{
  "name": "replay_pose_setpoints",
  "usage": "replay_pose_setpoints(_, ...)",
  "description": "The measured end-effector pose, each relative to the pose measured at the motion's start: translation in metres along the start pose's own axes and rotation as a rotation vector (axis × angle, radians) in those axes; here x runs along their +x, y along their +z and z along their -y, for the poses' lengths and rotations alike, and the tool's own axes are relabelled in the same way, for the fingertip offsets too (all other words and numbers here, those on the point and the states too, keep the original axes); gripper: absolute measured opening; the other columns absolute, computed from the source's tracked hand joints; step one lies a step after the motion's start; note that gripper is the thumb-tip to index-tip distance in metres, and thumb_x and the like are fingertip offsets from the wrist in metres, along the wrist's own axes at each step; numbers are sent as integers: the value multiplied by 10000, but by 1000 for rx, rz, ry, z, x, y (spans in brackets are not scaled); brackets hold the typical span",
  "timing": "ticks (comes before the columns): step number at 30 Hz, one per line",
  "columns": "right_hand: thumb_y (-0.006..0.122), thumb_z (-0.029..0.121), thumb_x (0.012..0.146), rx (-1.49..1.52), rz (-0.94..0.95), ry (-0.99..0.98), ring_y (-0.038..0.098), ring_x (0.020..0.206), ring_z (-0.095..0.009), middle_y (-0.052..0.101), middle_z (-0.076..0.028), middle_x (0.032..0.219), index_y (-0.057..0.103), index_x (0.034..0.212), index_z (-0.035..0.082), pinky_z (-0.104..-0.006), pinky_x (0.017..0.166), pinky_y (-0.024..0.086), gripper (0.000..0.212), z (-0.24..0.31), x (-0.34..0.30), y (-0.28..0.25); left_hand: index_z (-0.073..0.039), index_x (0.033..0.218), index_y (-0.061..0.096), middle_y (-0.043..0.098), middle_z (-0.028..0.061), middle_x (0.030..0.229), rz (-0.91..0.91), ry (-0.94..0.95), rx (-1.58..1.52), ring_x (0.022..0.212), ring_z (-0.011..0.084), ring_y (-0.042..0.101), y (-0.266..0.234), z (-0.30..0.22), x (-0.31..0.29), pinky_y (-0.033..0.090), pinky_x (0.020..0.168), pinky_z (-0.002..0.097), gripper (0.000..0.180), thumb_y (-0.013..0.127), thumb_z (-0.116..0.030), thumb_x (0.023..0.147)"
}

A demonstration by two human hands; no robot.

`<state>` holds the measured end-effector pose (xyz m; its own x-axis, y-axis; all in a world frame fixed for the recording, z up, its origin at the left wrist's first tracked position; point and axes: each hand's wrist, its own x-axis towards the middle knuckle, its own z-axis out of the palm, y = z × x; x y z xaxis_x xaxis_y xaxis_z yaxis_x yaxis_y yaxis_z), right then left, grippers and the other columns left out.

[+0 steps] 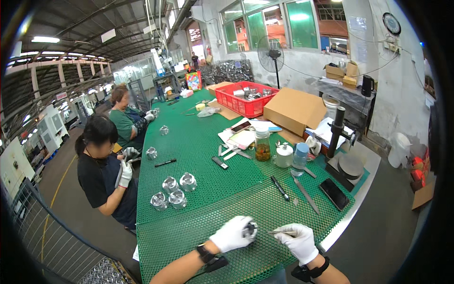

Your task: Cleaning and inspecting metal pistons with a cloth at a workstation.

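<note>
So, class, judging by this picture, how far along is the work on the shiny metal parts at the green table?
Done: cannot tell; nothing marks any part as finished. In hand: the left hand grips one metal part, while the right hand points a thin tool at it. Possibly left: four similar metal parts stand grouped on the green mat, apart from both hands.

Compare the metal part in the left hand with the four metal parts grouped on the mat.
The held part is up off the mat, wrapped by the left hand; the four parts stand loose on the mat. The held part is mostly hidden by the glove; the four show whole. The right hand points a thin tool at the held part; nothing touches the four. All look like shiny silver metal.
</note>
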<state>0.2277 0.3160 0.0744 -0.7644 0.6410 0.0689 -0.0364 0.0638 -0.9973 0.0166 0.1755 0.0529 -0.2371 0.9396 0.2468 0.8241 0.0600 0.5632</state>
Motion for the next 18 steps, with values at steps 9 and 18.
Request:
replay_pose_setpoints(9, 774, 102, 882, -282, 442, -209, 756, 799, -140, 788, -102, 896, 731, 985, -1, -278, 741, 593, 152, 6, 65, 138, 1, 1399, 501, 634, 218, 1225, -303, -527, 144, 1124, 405, 630, -55, 61, -134, 529, 978, 451, 857, 899, -332, 717)
replay_pose_setpoints(18, 769, 138, 880, -464, 597, 25, 744, 767, -154, 786, -112, 908, 754, 989, 44, -316, 715, 572, 144, -23, 87, 216, 24, 1394, 539, 679, 177, 1264, -657, -499, -227, 1141, 287, 684, -34, 85, -170, 533, 1021, 394, 983, 1001, -282, 583)
